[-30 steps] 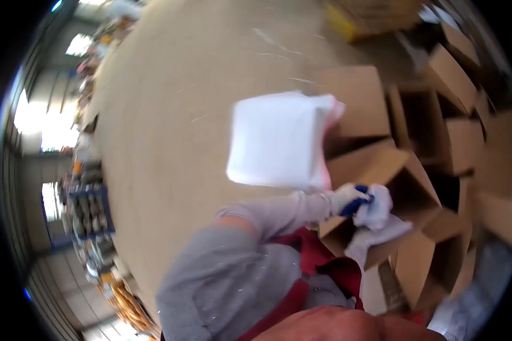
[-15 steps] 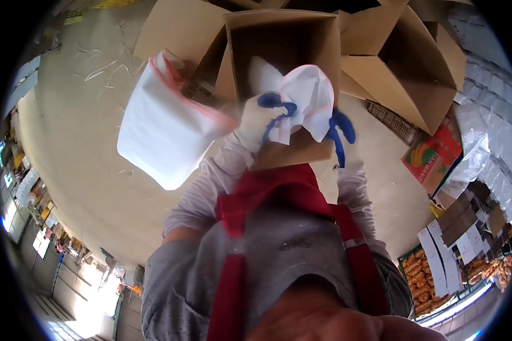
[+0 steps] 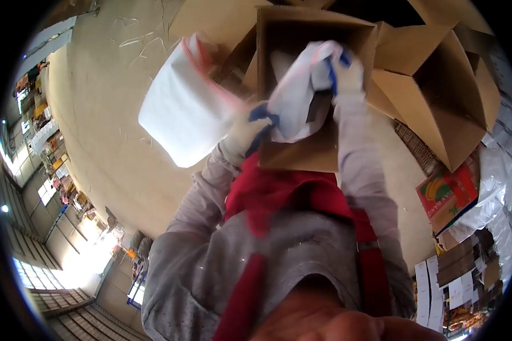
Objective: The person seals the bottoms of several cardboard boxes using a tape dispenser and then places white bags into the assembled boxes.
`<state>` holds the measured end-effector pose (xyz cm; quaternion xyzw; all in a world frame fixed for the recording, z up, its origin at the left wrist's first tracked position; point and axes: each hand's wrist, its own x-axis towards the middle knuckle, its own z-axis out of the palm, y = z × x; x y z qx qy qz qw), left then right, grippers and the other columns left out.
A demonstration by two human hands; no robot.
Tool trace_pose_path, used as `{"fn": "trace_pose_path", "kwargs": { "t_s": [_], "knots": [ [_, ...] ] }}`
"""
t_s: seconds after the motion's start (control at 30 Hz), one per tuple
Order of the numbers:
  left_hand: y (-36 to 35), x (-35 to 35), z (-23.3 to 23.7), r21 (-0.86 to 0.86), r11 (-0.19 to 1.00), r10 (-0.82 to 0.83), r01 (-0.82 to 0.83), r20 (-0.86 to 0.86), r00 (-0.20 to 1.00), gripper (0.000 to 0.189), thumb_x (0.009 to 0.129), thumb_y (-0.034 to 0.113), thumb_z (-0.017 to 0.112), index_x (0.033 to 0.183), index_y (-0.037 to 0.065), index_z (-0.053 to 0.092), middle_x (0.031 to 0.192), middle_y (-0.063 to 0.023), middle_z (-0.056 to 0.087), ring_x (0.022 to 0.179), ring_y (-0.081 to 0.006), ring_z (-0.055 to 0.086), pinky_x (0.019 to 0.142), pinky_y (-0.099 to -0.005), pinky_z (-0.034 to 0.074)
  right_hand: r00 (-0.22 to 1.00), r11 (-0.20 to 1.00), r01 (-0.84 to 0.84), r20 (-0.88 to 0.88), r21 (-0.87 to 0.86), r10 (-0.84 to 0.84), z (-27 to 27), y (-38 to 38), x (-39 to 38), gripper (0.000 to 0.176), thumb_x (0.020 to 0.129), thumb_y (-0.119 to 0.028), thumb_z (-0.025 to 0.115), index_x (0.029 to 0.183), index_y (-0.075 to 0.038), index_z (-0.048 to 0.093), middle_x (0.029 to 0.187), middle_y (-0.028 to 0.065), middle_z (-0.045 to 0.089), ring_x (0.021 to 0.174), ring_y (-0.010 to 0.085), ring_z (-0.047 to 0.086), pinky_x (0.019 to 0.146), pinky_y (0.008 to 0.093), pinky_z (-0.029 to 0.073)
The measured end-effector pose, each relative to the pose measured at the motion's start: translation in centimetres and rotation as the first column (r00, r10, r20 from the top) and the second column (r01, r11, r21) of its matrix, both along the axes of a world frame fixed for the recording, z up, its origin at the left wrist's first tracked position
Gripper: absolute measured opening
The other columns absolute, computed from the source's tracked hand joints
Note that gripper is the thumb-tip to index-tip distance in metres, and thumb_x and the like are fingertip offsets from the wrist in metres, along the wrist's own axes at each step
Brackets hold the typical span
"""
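Note:
A white bag with a pink rim (image 3: 293,105) is stretched between my two gloved hands, over the open cardboard box (image 3: 318,18) in front of me. My left hand (image 3: 250,129), in a white glove with blue fingers, is closed on the bag's near left edge. At the far right, my right hand (image 3: 346,71), gloved the same way, grips the pink rim; it is slightly blurred. The bag's lower part sits inside the box. Beside my left hand, more white pink-edged bags (image 3: 179,113) hang over the box's left side.
Another open cardboard box (image 3: 438,102) stands to the right. Near it lie a red printed banana carton (image 3: 449,193) and clear plastic sheeting (image 3: 495,187). Thin scraps of strapping (image 3: 139,42) are scattered on the floor (image 3: 102,113) at left.
My right hand has moved up and taken hold of the rim, having been open beside the bag. My left hand has come down and the bag is now drawn out longer. The view has shifted.

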<state>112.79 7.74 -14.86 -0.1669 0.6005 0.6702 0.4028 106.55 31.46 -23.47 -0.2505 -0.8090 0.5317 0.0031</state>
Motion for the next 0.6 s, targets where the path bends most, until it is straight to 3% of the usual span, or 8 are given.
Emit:
{"fn": "trace_pose_path", "kwargs": {
  "t_s": [0.1, 0.17, 0.23, 0.27, 0.4, 0.47, 0.53, 0.6],
  "knots": [
    [-0.6, 0.4, -0.5, 0.168, 0.984, 0.039, -0.067, 0.162, 0.986, 0.043, 0.082, 0.001, 0.049, 0.125, -0.002, 0.045, 0.108, -0.0049, 0.057, 0.092, -0.0117, 0.055, 0.081, -0.0265, 0.046, 0.989, 0.903, -0.051, -0.148, -0.427, -0.015, 5.4, 0.6, -5.8, 0.046, 0.075, -0.012, 0.067, 0.118, -0.003, 0.054, 0.102, 0.0088, 0.063, 0.091, 0.0208, 0.062, 0.082, 0.0315, 0.048],
    [-0.6, 0.1, -0.3, 0.259, 0.960, 0.058, -0.107, 0.189, 0.980, 0.046, 0.084, 0.000, 0.050, 0.129, -0.002, 0.041, 0.116, -0.0066, 0.055, 0.100, -0.0133, 0.054, 0.089, -0.0280, 0.044, 0.793, 0.868, -0.496, -0.420, -0.024, 0.442, 8.2, 0.6, -5.7, 0.078, 0.072, 0.001, 0.065, 0.140, -0.008, 0.029, 0.144, 0.0084, 0.032, 0.134, 0.0198, 0.026, 0.108, 0.0282, 0.022],
    [-1.0, -0.1, -1.1, 0.266, 0.963, -0.017, -0.049, 0.241, 0.970, 0.046, 0.086, 0.003, 0.051, 0.130, -0.003, 0.039, 0.118, -0.0072, 0.054, 0.105, -0.0138, 0.052, 0.092, -0.0286, 0.042, 0.776, 0.958, -0.286, -0.593, -0.028, 0.214, 8.5, 1.0, -3.7, 0.055, 0.075, -0.003, 0.065, 0.126, -0.001, 0.046, 0.121, 0.0117, 0.053, 0.108, 0.0204, 0.054, 0.095, 0.0305, 0.040],
    [-0.6, 0.1, -1.3, 0.311, 0.937, 0.082, -0.158, 0.243, 0.967, 0.044, 0.084, 0.010, 0.060, 0.124, -0.003, 0.046, 0.098, -0.0044, 0.057, 0.084, -0.0122, 0.054, 0.077, -0.0237, 0.045, 0.823, 0.977, -0.203, -0.553, -0.072, 0.130, 9.8, 1.4, -1.8, 0.054, 0.077, 0.000, 0.063, 0.128, -0.001, 0.045, 0.130, 0.0129, 0.045, 0.117, 0.0201, 0.046, 0.102, 0.0314, 0.034],
    [0.2, 0.0, -0.9, 0.209, 0.967, 0.129, -0.145, 0.088, 0.988, 0.043, 0.085, 0.013, 0.061, 0.122, -0.004, 0.048, 0.097, -0.0037, 0.058, 0.082, -0.0103, 0.054, 0.074, -0.0222, 0.045, 0.916, 0.816, 0.195, -0.197, -0.545, -0.350, 8.4, -1.0, 8.0, 0.039, 0.090, -0.014, 0.052, 0.126, 0.000, 0.043, 0.123, 0.0120, 0.051, 0.113, 0.0192, 0.049, 0.099, 0.0328, 0.038],
    [0.8, -0.6, -0.8, -0.020, 0.997, 0.078, -0.078, 0.023, 0.997, 0.040, 0.086, 0.016, 0.059, 0.120, -0.003, 0.049, 0.093, -0.0036, 0.059, 0.079, -0.0093, 0.054, 0.070, -0.0224, 0.045, 0.998, 0.804, 0.000, -0.051, -0.594, -0.038, 5.4, -4.2, 13.2, 0.039, 0.089, -0.016, 0.056, 0.125, -0.003, 0.047, 0.120, 0.0104, 0.053, 0.113, 0.0194, 0.048, 0.097, 0.0318, 0.039],
    [1.2, -0.3, -0.9, -0.089, 0.995, 0.049, -0.054, -0.058, 0.997, 0.037, 0.087, 0.017, 0.058, 0.118, -0.003, 0.051, 0.090, -0.0038, 0.060, 0.078, -0.0094, 0.054, 0.069, -0.0227, 0.045, 0.703, 0.740, -0.606, 0.239, -0.293, 0.670, 1.0, -5.1, 19.1, 0.041, 0.087, -0.015, 0.059, 0.124, 0.000, 0.049, 0.120, 0.0108, 0.055, 0.110, 0.0161, 0.051, 0.093, 0.0296, 0.041],
    [1.2, 0.0, -1.0, -0.133, 0.990, 0.030, -0.053, -0.169, 0.985, 0.031, 0.087, 0.017, 0.056, 0.112, -0.001, 0.056, 0.085, -0.0046, 0.061, 0.072, -0.0087, 0.054, 0.063, -0.0226, 0.045, 0.693, 0.735, -0.441, 0.326, -0.515, 0.644, 4.9, -4.3, 16.8, 0.041, 0.088, -0.015, 0.058, 0.125, 0.000, 0.049, 0.121, 0.0113, 0.054, 0.108, 0.0167, 0.052, 0.092, 0.0293, 0.042]
  ]
}}
